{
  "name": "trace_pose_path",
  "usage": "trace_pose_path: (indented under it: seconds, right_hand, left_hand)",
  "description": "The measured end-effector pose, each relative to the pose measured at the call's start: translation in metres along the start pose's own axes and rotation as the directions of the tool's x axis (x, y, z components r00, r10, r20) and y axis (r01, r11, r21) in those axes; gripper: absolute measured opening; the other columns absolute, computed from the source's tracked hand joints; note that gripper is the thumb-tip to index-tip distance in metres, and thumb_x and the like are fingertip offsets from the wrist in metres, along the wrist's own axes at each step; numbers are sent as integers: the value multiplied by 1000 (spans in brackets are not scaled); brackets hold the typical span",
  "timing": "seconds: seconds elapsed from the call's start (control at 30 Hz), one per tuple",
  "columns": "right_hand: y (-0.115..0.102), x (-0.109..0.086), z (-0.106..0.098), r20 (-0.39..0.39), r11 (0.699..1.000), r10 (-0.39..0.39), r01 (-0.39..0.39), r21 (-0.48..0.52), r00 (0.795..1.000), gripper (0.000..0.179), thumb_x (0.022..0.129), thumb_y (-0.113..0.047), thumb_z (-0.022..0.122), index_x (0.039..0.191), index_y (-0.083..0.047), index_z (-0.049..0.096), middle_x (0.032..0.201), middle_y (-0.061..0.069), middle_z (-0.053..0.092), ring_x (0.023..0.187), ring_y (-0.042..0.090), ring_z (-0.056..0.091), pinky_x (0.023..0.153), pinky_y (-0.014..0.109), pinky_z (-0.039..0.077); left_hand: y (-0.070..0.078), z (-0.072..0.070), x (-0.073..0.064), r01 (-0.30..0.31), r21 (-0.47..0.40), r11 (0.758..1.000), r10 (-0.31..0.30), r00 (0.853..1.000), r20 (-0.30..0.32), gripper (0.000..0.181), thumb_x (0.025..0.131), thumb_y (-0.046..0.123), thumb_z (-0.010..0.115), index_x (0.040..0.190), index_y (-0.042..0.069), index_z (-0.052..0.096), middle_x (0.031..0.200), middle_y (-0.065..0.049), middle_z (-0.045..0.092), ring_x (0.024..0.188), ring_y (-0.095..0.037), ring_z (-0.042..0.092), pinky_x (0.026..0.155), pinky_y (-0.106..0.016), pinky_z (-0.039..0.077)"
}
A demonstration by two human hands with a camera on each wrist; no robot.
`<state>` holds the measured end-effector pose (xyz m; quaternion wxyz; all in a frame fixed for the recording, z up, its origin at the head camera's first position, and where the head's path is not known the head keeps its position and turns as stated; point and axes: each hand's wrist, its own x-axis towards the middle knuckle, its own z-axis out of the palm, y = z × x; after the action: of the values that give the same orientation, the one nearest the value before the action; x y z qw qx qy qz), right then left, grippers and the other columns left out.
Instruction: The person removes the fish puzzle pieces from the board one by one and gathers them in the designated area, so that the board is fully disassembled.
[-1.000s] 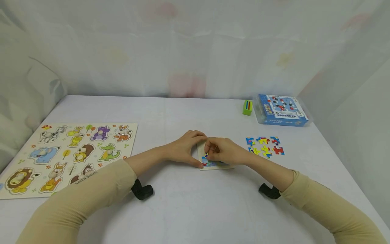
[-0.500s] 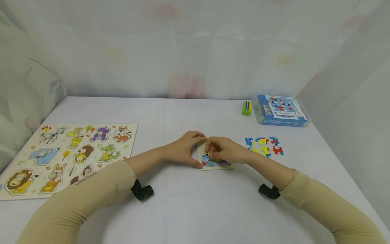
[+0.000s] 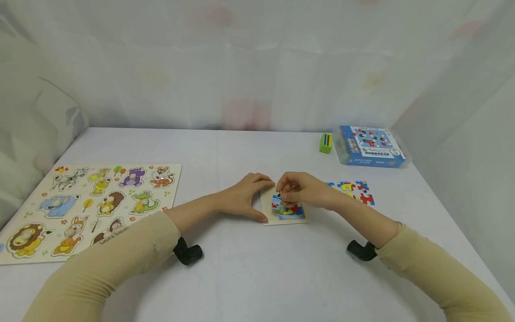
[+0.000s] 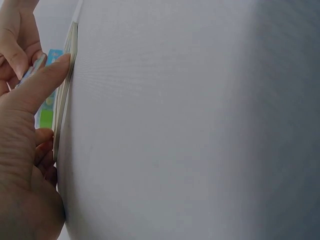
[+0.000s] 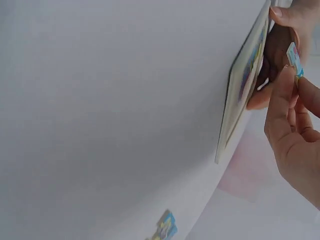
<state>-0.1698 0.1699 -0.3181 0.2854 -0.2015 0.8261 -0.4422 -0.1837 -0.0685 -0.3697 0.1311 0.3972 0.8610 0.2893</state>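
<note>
My left hand (image 3: 242,197) grips the left side of a small wooden puzzle board (image 3: 270,217), thumb at its near corner and fingers at its far one. Joined jigsaw pieces (image 3: 291,213) form part of a colourful picture in the board's near half. Just above the board, my right hand (image 3: 306,191) pinches a single puzzle piece (image 5: 295,59) between thumb and index finger. The right wrist view shows that piece tilted and raised off the board, blue with white and pink. Loose puzzle pieces (image 3: 365,197) lie right of the board, partly hidden behind the right hand and wrist.
A large animal peg puzzle (image 3: 108,201) lies at the left, partly under the left sleeve. At the back right are a blue boxed set (image 3: 372,147) in clear plastic and a small green block (image 3: 326,143) with coloured stripes.
My right hand has risen away from the board and shifted slightly right, still pinching the piece. More of the joined picture shows. The left hand has stayed in place.
</note>
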Motion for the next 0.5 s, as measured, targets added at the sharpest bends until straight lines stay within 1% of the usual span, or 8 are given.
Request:
trace_pose_path:
  seconds: [0.27, 0.4, 0.5]
  right_hand:
    - [1, -14, -23, -22, 1000, 10, -10, 19, 1000, 22, 97, -12, 61, 116, -3, 58, 101, 11, 56, 89, 20, 67, 83, 34, 60]
    - [9, -20, -36, -49, 999, 32, -31, 14, 998, 23, 96, -15, 63, 116, -4, 58, 102, 11, 60, 90, 22, 67, 83, 32, 60]
    - [15, -24, -46, -73, 999, 38, -38, 6, 997, 24, 96, -16, 64, 117, -4, 59, 103, 11, 63, 89, 21, 68, 84, 34, 59]
  left_hand:
    - [2, -1, 0, 0, 10, 1000, 0, 1000, 3, 94, 71, 43, 85, 147, 7, 43, 149, -8, 41, 138, -26, 35, 116, -45, 33]
    - [2, 0, 0, 3, 22, 1000, -3, 1000, 1, 93, 72, 43, 85, 147, 7, 43, 149, -8, 42, 138, -26, 35, 116, -44, 34]
    - [2, 0, 0, 5, 25, 1000, -5, 1000, 1, 93, 72, 43, 85, 147, 8, 43, 149, -8, 41, 138, -26, 34, 116, -44, 33]
